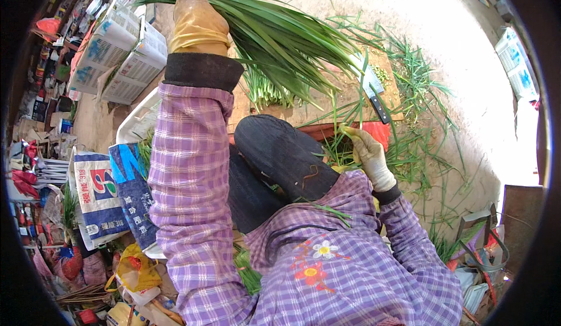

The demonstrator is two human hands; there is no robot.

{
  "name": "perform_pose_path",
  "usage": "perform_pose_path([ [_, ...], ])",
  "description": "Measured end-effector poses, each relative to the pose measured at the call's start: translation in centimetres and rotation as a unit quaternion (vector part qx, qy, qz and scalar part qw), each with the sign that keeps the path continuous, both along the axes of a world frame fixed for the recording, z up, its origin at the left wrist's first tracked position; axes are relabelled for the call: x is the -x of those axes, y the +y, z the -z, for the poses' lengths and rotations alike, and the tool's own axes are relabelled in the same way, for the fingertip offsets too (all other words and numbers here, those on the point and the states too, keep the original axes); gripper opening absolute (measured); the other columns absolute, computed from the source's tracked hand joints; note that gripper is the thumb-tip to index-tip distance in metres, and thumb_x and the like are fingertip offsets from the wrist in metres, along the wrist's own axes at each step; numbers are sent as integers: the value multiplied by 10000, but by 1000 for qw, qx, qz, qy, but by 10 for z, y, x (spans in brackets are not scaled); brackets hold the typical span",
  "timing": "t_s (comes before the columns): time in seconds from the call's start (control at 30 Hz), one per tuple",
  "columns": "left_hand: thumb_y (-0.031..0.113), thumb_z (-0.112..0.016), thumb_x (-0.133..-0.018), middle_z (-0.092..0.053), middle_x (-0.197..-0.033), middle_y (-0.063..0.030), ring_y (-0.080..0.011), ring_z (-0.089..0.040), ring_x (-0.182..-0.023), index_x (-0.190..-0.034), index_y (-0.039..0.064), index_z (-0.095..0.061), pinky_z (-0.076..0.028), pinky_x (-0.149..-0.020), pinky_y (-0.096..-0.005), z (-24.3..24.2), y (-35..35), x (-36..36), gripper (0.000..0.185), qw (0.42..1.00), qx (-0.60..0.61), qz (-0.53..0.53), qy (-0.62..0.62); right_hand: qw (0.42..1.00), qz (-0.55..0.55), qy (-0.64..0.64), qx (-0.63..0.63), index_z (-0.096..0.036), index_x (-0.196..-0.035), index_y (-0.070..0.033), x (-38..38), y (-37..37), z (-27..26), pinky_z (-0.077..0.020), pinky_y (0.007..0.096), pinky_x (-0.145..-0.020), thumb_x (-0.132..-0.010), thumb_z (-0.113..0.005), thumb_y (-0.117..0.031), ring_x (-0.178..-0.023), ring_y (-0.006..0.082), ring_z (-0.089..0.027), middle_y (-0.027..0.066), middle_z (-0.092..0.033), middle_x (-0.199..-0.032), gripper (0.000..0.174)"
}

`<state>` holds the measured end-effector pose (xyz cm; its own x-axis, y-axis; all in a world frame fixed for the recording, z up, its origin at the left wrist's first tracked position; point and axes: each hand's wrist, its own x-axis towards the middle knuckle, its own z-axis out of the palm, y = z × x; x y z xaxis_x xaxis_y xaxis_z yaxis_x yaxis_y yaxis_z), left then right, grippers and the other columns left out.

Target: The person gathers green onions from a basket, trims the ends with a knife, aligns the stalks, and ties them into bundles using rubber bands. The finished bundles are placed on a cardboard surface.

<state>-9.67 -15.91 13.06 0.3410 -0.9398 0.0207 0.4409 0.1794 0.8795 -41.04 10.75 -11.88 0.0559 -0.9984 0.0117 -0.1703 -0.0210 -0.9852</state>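
Note:
My left hand (199,17), in a yellowish glove, is raised at the top left and closed around a bunch of long green leaves (280,32), which look like garlic chives. The leaf tips fan out to the right over a wooden board (307,115). My gloved right hand (368,153), by my knee, pinches a few leaf ends between thumb and fingers. On the board lie a cleaver (372,87) with a black handle and a pile of chives (267,87) with pale stems, partly hidden under the held bunch.
Loose leaves (414,76) litter the floor right of the board. White plastic crates (127,54) stand at the upper left. Printed woven sacks (98,194) and a yellow plastic bag (136,267) lie to the left. A metal-framed object (477,221) is at the lower right.

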Motion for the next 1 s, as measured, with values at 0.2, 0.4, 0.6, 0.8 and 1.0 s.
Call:
perform_pose_path([
  [0.2, 306, -529, -995, -710, -883, -200, -307, -651, -652, -944, -38, -628, -558, -601, -399, -4, 16, 48, 361, 978, 79, -36, -191, 922, 93, 286, 243, -240, -1474, 81, 36, -52, -39, -347, 446, -1095, -691, -853, -372, -1324, 395, -416, 291, -408, -1428, 1093],
  [0.4, 198, -511, -998, -650, -676, -103, -194, -620, -557, -795, -4, -634, -496, -542, -319, -7, 28, 133, 311, 964, 197, 16, -177, 875, 139, 127, 446, -300, -1434, 82, -63, -140, -127, -358, 434, -1072, -661, -878, -381, -1290, 348, -441, 258, -436, -1406, 1070],
  [0.6, 291, -626, -937, -673, -708, -90, -185, -572, -544, -787, 34, -654, -448, -541, -317, -36, 65, 200, 299, 991, 6, 47, -126, 780, -131, -603, 101, -392, -1433, -45, -88, -185, -102, -408, 394, -1088, -974, -505, -408, -1293, 298, -480, 155, -498, -1397, 596],
  [0.8, 308, -644, -923, -689, -780, -91, -187, -599, -616, -830, 37, -650, -456, -560, -324, -39, 65, 220, 286, 962, 45, 252, -92, 906, 98, -301, 281, -689, -918, -7, -44, -177, -129, -507, 267, -648, -781, -758, -121, -709, 104, -608, 37, -708, -803, 191],
  [1.0, 314, -597, -932, -522, -1332, -145, -305, -474, -1252, -1291, 44, -553, -379, -1059, -420, 6, 46, 88, 451, 902, 116, 386, -156, 893, -23, -448, -28, -675, -1092, 8, 21, -171, -113, -597, 319, -688, -914, -615, -155, -778, 204, -705, 103, -711, -908, 248],
])
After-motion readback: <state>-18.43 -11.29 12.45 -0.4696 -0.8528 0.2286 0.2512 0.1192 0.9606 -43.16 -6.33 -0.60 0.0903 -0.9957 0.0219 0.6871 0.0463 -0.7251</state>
